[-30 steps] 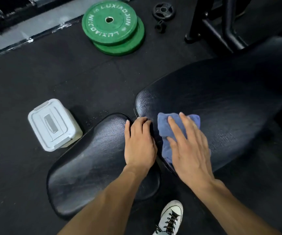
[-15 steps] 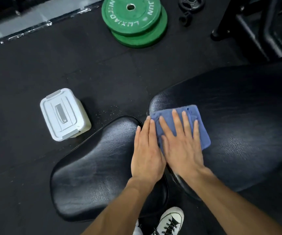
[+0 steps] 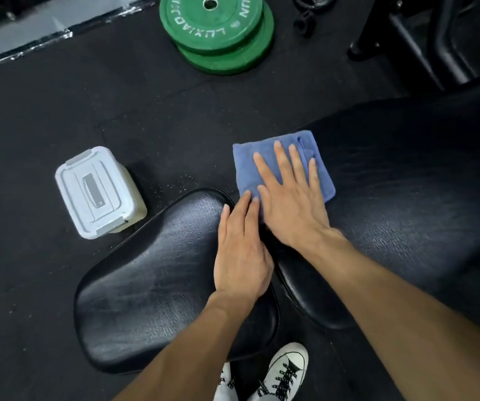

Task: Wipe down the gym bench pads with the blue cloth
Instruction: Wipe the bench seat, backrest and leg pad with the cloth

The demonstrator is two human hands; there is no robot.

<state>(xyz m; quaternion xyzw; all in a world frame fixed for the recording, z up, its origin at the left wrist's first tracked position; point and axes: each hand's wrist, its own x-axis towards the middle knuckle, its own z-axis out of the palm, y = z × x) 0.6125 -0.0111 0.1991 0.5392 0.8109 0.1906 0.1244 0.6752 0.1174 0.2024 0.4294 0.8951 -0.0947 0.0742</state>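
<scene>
A folded blue cloth [image 3: 322,172] lies on the near-left end of the long black back pad [image 3: 412,204]. My right hand [image 3: 290,198] presses flat on the cloth, fingers spread, covering its middle. The smaller black seat pad [image 3: 152,287] sits to the left, with a narrow gap between the two pads. My left hand [image 3: 241,250] rests flat on the seat pad's right edge, fingers together, its fingertips touching the cloth's lower-left corner.
A white lidded plastic box [image 3: 97,192] stands on the black rubber floor left of the seat pad. Two stacked green weight plates [image 3: 218,30] lie farther back. A black rack frame [image 3: 423,39] is at upper right. My white sneakers [image 3: 285,374] are at the bottom.
My right hand has pushed the cloth forward and leftward to the end of the back pad, and the cloth now lies flatter. My left hand has flattened on the seat pad.
</scene>
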